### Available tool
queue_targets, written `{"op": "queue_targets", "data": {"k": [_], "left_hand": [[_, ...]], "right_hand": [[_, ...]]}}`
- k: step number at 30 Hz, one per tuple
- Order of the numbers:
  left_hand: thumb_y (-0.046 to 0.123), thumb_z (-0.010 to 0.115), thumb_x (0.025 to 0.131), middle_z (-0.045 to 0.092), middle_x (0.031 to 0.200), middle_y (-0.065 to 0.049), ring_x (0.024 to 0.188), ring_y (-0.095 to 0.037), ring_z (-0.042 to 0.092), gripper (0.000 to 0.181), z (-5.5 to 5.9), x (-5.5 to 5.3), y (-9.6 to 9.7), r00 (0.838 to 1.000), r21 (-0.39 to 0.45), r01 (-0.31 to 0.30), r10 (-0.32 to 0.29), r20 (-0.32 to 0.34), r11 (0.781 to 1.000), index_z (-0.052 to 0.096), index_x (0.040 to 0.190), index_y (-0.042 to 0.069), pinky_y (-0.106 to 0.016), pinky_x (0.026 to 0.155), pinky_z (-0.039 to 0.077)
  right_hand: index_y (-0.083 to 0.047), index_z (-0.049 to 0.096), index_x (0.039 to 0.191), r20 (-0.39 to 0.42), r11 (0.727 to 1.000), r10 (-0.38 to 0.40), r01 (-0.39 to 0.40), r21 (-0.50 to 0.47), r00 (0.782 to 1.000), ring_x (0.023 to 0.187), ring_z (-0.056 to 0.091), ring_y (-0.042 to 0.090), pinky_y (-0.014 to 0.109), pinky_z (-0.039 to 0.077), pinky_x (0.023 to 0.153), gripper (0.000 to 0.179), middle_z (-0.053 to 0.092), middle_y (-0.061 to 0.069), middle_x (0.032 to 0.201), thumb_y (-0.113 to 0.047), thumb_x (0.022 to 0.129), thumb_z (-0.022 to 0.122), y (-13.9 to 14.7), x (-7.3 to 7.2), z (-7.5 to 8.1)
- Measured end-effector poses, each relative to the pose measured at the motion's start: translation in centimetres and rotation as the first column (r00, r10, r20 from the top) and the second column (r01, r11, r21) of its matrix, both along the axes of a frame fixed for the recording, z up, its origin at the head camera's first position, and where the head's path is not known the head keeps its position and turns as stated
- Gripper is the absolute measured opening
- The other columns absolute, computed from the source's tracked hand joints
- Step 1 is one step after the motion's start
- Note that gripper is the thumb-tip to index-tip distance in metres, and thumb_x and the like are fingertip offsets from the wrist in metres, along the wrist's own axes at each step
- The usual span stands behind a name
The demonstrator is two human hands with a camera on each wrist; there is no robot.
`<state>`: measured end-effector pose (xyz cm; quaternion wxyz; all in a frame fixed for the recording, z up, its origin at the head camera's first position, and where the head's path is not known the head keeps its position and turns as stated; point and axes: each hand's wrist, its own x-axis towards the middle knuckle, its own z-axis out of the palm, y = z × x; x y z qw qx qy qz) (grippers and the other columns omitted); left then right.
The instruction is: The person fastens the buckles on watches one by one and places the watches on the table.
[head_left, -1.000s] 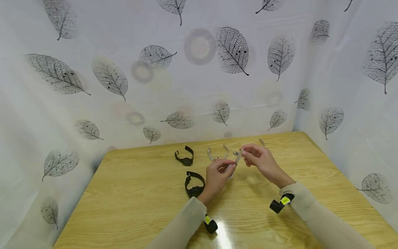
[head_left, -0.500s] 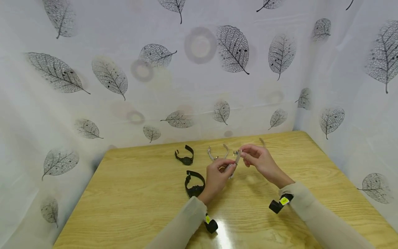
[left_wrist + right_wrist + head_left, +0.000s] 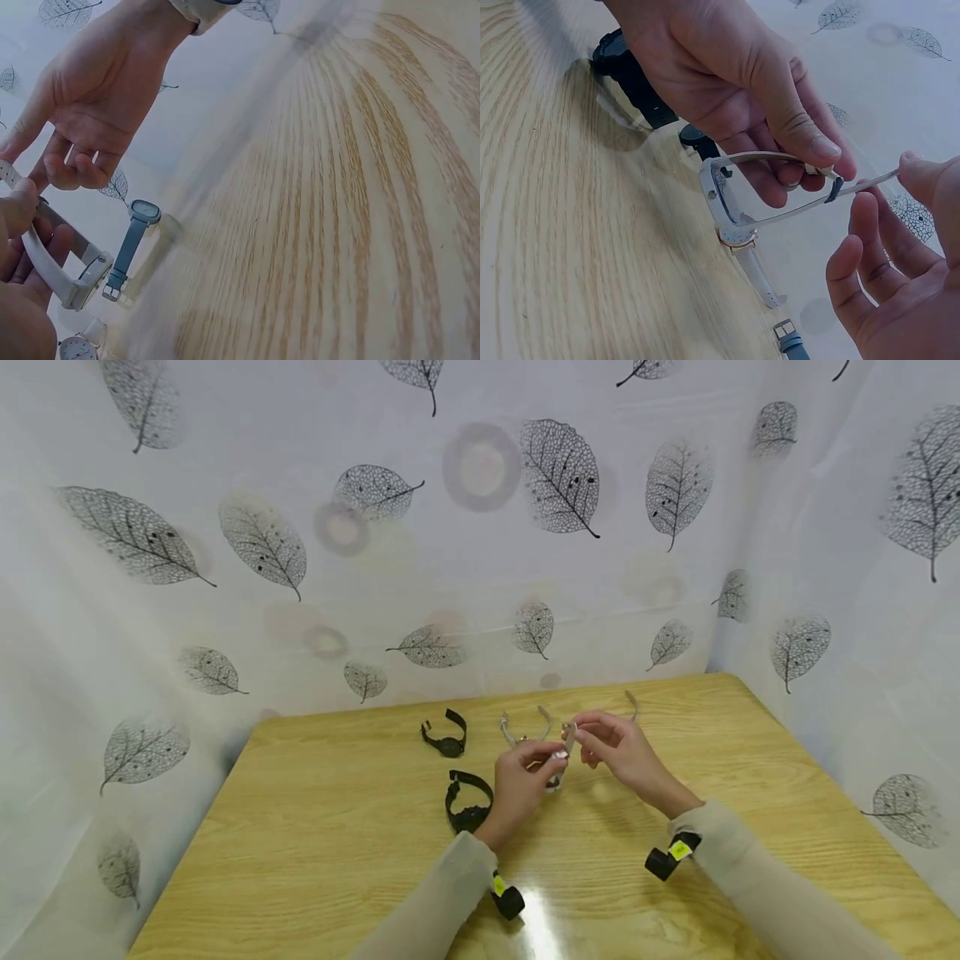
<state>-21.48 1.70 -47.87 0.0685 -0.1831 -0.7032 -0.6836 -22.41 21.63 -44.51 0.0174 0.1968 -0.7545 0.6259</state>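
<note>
In the head view, my left hand [image 3: 522,785] and right hand [image 3: 626,756] meet over the table around a white-strapped wristwatch [image 3: 555,779]. The right wrist view shows its case [image 3: 717,196] hanging below, with the strap closed in a loop through a dark keeper [image 3: 835,190]. My left thumb and fingers pinch the strap by the buckle. The strap's free end is pinched between my right thumb and index finger, the other right fingers loosely bent. In the left wrist view, the watch [image 3: 90,279] hangs beside a blue-strapped watch [image 3: 133,240]; its dial is mostly hidden.
Two black watches, one farther back [image 3: 450,747] and one by my left wrist [image 3: 470,817], stand on the wooden table [image 3: 322,843]. Behind my hands is another pale-strapped watch [image 3: 543,720] with a round dial. A leaf-printed curtain [image 3: 480,568] encloses the table.
My right hand has moved slightly left toward the left hand, bringing the strap's free end with it. The held watch has turned a little; my left hand has barely shifted.
</note>
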Motion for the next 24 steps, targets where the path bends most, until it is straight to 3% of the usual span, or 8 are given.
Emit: {"op": "queue_targets", "data": {"k": [7, 12, 19, 24], "left_hand": [[0.003, 0.080, 0.089, 0.073, 0.107, -0.013, 0.096, -0.025, 0.072, 0.019, 0.07, -0.01, -0.38, 0.997, 0.053, 0.040, -0.043, 0.061, 0.998, 0.078, 0.108, 0.002, -0.031, 0.077, 0.063], [0.006, 0.081, 0.089, 0.076, 0.105, -0.011, 0.093, -0.022, 0.073, 0.022, 0.09, -0.07, -0.50, 0.997, 0.076, 0.017, -0.023, 0.078, 0.997, 0.078, 0.110, 0.003, -0.027, 0.076, 0.062], [0.011, 0.082, 0.089, 0.078, 0.098, -0.007, 0.087, -0.019, 0.075, 0.020, 0.46, 0.05, -0.55, 0.998, 0.073, -0.015, 0.011, 0.057, 0.997, 0.079, 0.107, 0.002, -0.027, 0.073, 0.062], [0.013, 0.083, 0.089, 0.078, 0.097, -0.003, 0.087, -0.019, 0.075, 0.016, 0.69, 0.19, -0.48, 0.997, 0.092, -0.037, 0.031, 0.069, 0.995, 0.081, 0.105, 0.009, -0.028, 0.074, 0.063]], "right_hand": [[0.003, 0.061, 0.130, -0.001, 0.999, 0.023, -0.023, -0.027, 1.000, 0.078, 0.068, 0.020, 0.032, 0.060, 0.065, 0.029, 0.072, 0.019, 0.114, -0.014, 0.106, 0.060, -0.22, 0.31, -0.31], [0.002, 0.063, 0.128, -0.003, 0.999, 0.012, -0.012, -0.044, 1.000, 0.079, 0.066, 0.017, 0.032, 0.058, 0.067, 0.029, 0.070, 0.022, 0.116, -0.012, 0.104, 0.064, -0.36, 0.44, -0.48], [-0.002, 0.072, 0.123, -0.009, 0.994, -0.110, 0.110, -0.019, 0.994, 0.070, 0.059, 0.018, 0.037, 0.052, 0.063, 0.027, 0.070, 0.014, 0.088, -0.018, 0.101, 0.069, -0.44, 0.67, -0.34], [-0.003, 0.074, 0.123, -0.068, 0.993, -0.114, 0.113, -0.025, 0.991, 0.065, 0.053, 0.025, 0.038, 0.045, 0.059, 0.025, 0.061, 0.018, 0.076, -0.015, 0.102, 0.067, -0.51, 0.93, -0.16]]}}
